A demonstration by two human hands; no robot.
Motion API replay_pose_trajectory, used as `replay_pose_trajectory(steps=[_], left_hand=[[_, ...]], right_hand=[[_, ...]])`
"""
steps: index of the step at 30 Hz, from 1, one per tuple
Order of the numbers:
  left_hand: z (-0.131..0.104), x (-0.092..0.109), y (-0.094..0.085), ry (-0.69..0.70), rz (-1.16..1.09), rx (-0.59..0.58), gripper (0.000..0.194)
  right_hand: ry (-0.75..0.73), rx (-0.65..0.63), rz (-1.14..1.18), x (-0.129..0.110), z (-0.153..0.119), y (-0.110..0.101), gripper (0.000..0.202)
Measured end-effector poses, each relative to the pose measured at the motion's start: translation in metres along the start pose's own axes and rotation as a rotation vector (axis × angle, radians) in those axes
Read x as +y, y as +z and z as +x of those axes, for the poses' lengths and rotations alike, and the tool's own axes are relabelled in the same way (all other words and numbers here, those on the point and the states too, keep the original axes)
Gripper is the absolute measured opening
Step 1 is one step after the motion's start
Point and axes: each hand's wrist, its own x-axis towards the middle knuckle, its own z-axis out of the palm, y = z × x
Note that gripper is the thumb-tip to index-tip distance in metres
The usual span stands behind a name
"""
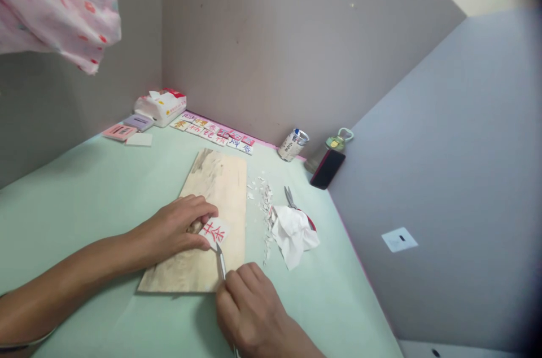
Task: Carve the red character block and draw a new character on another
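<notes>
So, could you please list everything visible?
Wooden board: 1, tan, table
Tile: 1, white-red, board
Craft knife: 1, silver, at tile
Shavings: many, white, table
Tissue: 1, white, over scissors
Scissors: 1, red-handled, right
Can: 1, white, back
Phone: 1, black, right
Bottle: 1, green-lidded, behind phone
Tissue packet: 1, white, left
Lettered tiles: 10+, multicoloured, back
Flat blocks: 3, pink, purple, white, left
Floral cloth: 1, pink, above
Wall plate: 1, white, right
Left hand, right hand: 2, bare, front
</notes>
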Motion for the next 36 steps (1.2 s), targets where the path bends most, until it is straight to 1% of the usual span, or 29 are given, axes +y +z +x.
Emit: replay_pose_trajectory(steps=[3, 4, 6, 8, 10, 13, 15, 18, 20, 21, 24, 27, 30, 32, 34, 36], left_hand=[[0.0, 0.0, 0.0, -0.008, 0.004, -0.005, 0.029], [-0.001, 0.001, 0.0, -0.011, 0.005, -0.006, 0.029], [-0.001, 0.002, -0.001, -0.018, 0.006, -0.009, 0.028], [-0.001, 0.003, -0.002, -0.026, 0.0, -0.015, 0.029], [-0.001, 0.005, -0.003, -0.036, -0.012, -0.019, 0.036], [-0.002, 0.009, 0.001, -0.06, -0.02, 0.005, 0.053], [-0.004, 0.013, 0.006, -0.071, -0.009, 0.04, 0.059], [-0.007, 0.015, 0.015, -0.051, 0.004, 0.08, 0.064], [-0.009, 0.012, 0.018, -0.033, -0.011, 0.075, 0.067], [-0.01, 0.009, 0.018, -0.025, -0.024, 0.065, 0.068], [-0.012, 0.001, 0.016, -0.003, -0.071, 0.039, 0.074], [-0.012, -0.004, 0.01, -0.025, -0.1, 0.061, 0.073], [-0.011, -0.003, 0.005, -0.051, -0.136, 0.074, 0.074], [-0.01, -0.001, 0.003, -0.051, -0.169, 0.063, 0.077], [-0.009, 0.0, 0.002, -0.045, -0.208, 0.05, 0.078], [-0.008, -0.001, 0.003, -0.033, -0.252, 0.04, 0.075]], right_hand=[[-0.004, -0.003, -0.013, 0.001, 0.003, 0.001, 0.036], [0.004, 0.023, 0.01, 0.002, 0.002, 0.001, 0.035], [0.043, 0.131, 0.098, 0.005, 0.0, 0.001, 0.029], [0.14, 0.234, 0.217, 0.01, -0.003, -0.001, 0.02], [0.29, 0.291, 0.324, 0.016, -0.006, -0.005, 0.017], [0.487, 0.348, 0.421, 0.023, -0.009, -0.01, 0.026], [0.545, 0.375, 0.465, 0.026, -0.01, -0.01, 0.03], [0.613, 0.334, 0.607, 0.029, -0.013, -0.006, 0.025], [0.651, 0.295, 0.674, 0.031, -0.013, -0.002, 0.02], [0.669, 0.283, 0.685, 0.032, -0.012, 0.0, 0.021], [0.737, 0.256, 0.679, 0.039, -0.007, 0.005, 0.027], [0.775, 0.195, 0.658, 0.048, 0.004, 0.007, 0.024], [0.77, 0.103, 0.664, 0.056, 0.019, 0.01, 0.041], [0.76, 0.052, 0.691, 0.058, 0.028, 0.012, 0.049], [0.755, 0.032, 0.731, 0.058, 0.036, 0.015, 0.051], [0.762, 0.048, 0.776, 0.057, 0.041, 0.018, 0.05]])
